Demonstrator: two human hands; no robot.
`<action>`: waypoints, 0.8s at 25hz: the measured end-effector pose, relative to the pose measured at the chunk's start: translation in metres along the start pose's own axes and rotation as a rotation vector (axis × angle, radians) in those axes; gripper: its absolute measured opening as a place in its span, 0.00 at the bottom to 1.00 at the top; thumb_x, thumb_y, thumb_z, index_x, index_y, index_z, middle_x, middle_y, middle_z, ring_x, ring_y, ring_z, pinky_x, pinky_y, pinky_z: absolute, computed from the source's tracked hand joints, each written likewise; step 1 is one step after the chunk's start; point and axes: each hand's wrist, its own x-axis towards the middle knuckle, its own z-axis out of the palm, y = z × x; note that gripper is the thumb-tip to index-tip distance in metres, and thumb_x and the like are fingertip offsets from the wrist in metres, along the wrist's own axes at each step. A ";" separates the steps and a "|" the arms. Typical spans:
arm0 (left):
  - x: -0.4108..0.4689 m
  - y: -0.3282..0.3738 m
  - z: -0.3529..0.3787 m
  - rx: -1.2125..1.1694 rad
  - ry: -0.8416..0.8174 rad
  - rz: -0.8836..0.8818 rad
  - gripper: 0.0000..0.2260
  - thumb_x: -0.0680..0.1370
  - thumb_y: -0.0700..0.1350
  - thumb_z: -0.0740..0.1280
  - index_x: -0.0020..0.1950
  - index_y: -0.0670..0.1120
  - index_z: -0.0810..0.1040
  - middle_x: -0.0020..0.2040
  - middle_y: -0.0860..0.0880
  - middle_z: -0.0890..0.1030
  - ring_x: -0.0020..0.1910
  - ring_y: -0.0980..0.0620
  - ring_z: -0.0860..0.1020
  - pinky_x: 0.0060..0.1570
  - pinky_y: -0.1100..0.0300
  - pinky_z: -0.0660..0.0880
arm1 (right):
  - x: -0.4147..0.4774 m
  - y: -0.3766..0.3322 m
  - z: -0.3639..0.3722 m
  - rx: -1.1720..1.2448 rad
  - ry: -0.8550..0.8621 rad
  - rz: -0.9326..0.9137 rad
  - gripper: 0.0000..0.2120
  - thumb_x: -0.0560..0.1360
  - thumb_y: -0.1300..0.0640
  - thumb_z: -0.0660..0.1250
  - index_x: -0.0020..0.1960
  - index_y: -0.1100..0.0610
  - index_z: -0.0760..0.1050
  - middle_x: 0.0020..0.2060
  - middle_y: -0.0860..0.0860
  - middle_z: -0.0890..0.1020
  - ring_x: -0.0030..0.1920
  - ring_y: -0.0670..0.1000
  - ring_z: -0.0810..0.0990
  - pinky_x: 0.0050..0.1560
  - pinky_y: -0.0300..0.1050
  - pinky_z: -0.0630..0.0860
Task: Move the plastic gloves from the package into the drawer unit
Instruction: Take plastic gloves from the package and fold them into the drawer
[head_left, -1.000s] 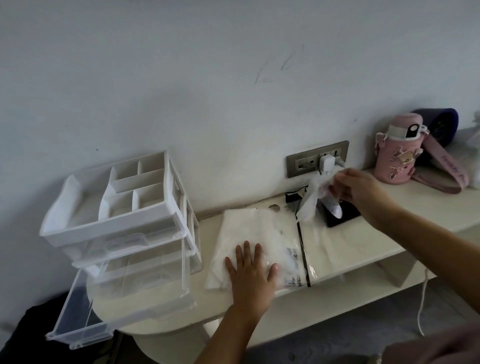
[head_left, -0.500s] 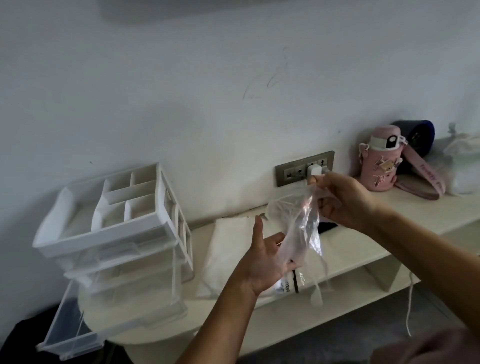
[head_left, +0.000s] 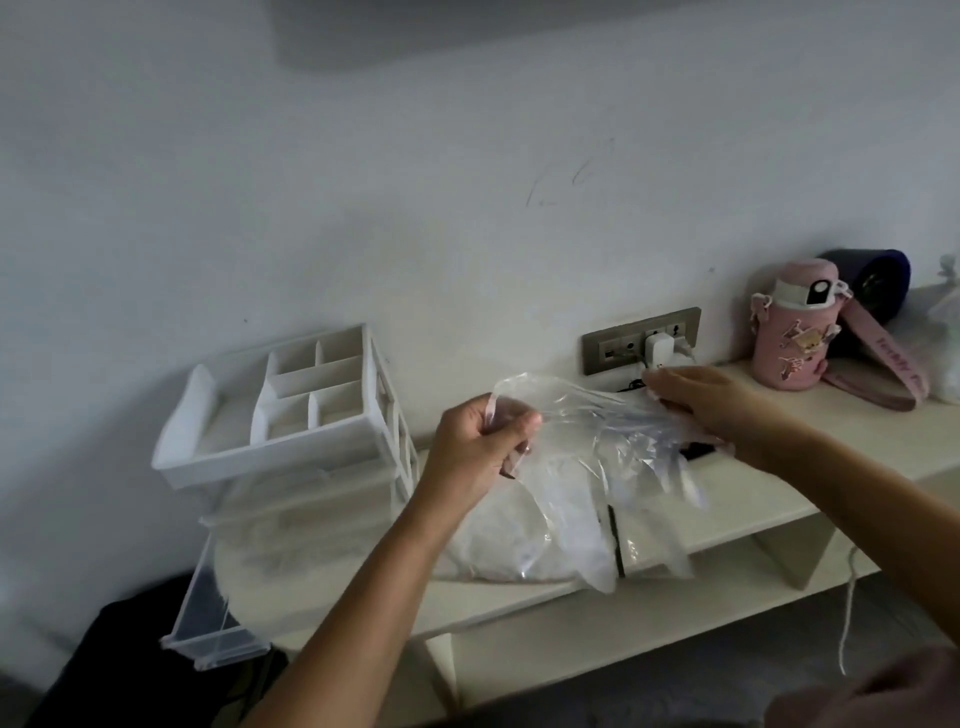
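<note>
Well, the gloves are out of the pack but not yet anywhere near the drawers. Both hands are up in the air over the middle of the table, apart from each other, with a clear film of plastic gloves (head_left: 582, 415) stretched between them: the left hand (head_left: 483, 447) has its fingers curled tight round one end, and the right hand (head_left: 696, 400) pinches the other end, nearer the wall. Loose plastic trails down from that span toward the package (head_left: 493, 540), which lies flat near the table's (head_left: 779, 499) front edge, directly under the hands. I can't tell whether it is one glove or several stuck together. To my eye this is the carrying step just starting, and the next move calls for gathering the floppy film and swinging it left to the drawer unit (head_left: 291, 410) at the table's left end. Its bottom drawer (head_left: 208, 623) is pulled out and overhangs the front edge there, so that looks the ready place; the divided tray on top is also open. Nothing solid lies between, though the dangling plastic could drag on the package. At the back edge a charger (head_left: 658, 349) sits in the wall socket (head_left: 641, 340), and a pink bottle (head_left: 792, 338) stands toward the far right corner, well clear.
</note>
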 end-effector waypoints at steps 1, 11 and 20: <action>-0.003 0.009 -0.009 0.065 0.006 0.029 0.03 0.75 0.39 0.69 0.42 0.44 0.79 0.26 0.53 0.75 0.22 0.60 0.70 0.25 0.67 0.70 | -0.003 -0.001 0.006 -0.035 -0.054 -0.008 0.17 0.77 0.47 0.60 0.44 0.61 0.76 0.29 0.53 0.78 0.26 0.49 0.74 0.25 0.37 0.71; -0.048 0.019 -0.122 0.269 0.190 -0.127 0.03 0.76 0.41 0.70 0.45 0.42 0.82 0.34 0.49 0.83 0.33 0.56 0.80 0.39 0.63 0.78 | 0.014 -0.026 0.097 0.044 -0.363 -0.089 0.05 0.77 0.61 0.63 0.47 0.62 0.77 0.34 0.53 0.77 0.35 0.49 0.78 0.40 0.39 0.77; -0.071 -0.022 -0.188 0.401 0.431 -0.287 0.09 0.76 0.41 0.70 0.37 0.39 0.79 0.23 0.52 0.78 0.22 0.58 0.75 0.27 0.68 0.72 | 0.050 -0.046 0.202 -0.341 -0.177 -0.217 0.06 0.69 0.57 0.75 0.40 0.58 0.81 0.25 0.48 0.78 0.24 0.45 0.74 0.28 0.36 0.72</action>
